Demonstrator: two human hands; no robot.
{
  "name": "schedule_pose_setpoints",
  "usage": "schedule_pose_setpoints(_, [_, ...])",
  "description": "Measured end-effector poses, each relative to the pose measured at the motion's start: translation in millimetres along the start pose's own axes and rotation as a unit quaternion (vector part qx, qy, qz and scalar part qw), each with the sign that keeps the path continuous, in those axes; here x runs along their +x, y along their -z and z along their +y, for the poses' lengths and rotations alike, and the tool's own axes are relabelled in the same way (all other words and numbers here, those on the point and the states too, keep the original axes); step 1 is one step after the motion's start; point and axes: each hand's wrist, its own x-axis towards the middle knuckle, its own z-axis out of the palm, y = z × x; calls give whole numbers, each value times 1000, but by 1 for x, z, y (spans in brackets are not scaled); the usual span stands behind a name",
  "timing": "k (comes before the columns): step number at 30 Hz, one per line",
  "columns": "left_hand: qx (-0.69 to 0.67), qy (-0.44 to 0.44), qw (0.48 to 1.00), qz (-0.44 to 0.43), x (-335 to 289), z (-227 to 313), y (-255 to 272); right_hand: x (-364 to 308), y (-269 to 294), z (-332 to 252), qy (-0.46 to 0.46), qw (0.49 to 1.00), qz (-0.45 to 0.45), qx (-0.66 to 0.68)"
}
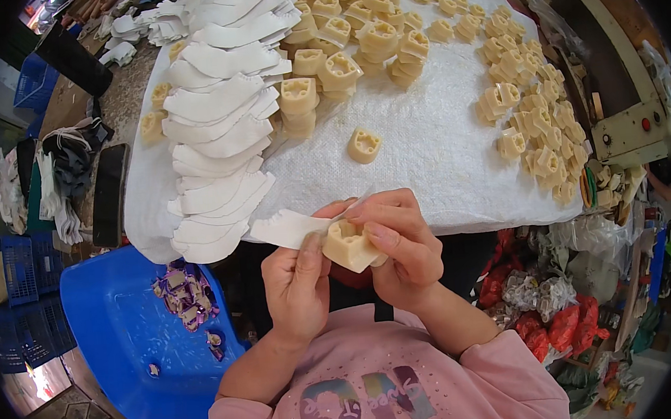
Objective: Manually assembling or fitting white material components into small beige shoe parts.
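Note:
Just beyond the table's front edge, both my hands are closed around a cream moulded piece (346,249) with a notched hollow in its top. My left hand (298,287) presses its thumb against the left side of the piece. A curved white strip (286,229) sticks out leftward from between the fingers and lies against the piece. My right hand (405,243) grips the right side, thumb near the upper rim. How far the strip runs around the piece is hidden by my fingers. A single similar cream piece (363,145) rests on the white-covered table in front of me.
Overlapping white strips (212,148) form a long row on the left of the white cloth (325,171). Stacked cream pieces (377,41) stand behind, with a heap (537,115) at right. A blue tub (117,337) holds purple-and-white pieces (187,296). A phone (111,196) lies left.

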Motion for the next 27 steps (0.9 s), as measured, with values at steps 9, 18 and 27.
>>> schedule_pose_setpoints(9, [26,35,999,-7,-6,2,1,0,3,0,-13,999,-37,-13])
schedule_pose_setpoints(18, [236,-74,968,-28,-5,1,6,1,0,2,17,992,-16,-122])
schedule_pose_setpoints(27, [386,-146,910,37,-3,13,16,20,13,-22,-4,953,-156,-261])
